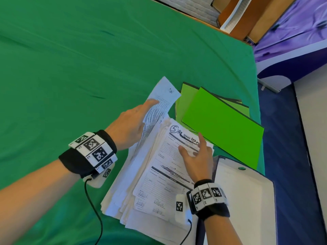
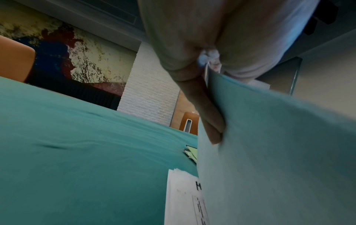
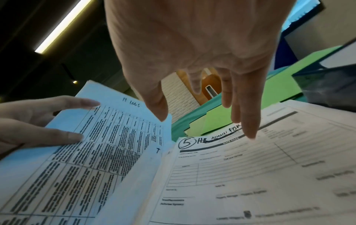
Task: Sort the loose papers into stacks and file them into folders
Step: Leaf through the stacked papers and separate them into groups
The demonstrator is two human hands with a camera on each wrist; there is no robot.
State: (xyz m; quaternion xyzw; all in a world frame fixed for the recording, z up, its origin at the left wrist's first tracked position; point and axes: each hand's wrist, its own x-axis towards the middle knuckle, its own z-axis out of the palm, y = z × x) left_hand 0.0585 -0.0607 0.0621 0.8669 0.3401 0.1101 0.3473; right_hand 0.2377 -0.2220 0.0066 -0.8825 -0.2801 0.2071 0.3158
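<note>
A thick pile of loose papers point(image 1: 155, 188) lies on the green tablecloth point(image 1: 70, 68). Its top sheet point(image 3: 260, 164) is a form marked with a circled 5. My left hand point(image 1: 131, 128) grips a bundle of table-printed sheets point(image 1: 159, 103), tilted up off the pile's left side; the fingers point(image 2: 210, 115) lie behind the bundle point(image 2: 279, 152) and the thumb is in front point(image 3: 57, 135). My right hand point(image 1: 198, 154) hovers low over the form with fingers spread and straight point(image 3: 248, 118), holding nothing. Bright green folders point(image 1: 223, 129) lie just beyond the pile.
An open binder with a white inner page point(image 1: 244, 200) lies at the right, by the table's edge. Blue floor point(image 1: 286, 156) runs past that edge. Wooden furniture point(image 1: 247, 16) stands beyond the far corner. The cloth stretches wide to the left.
</note>
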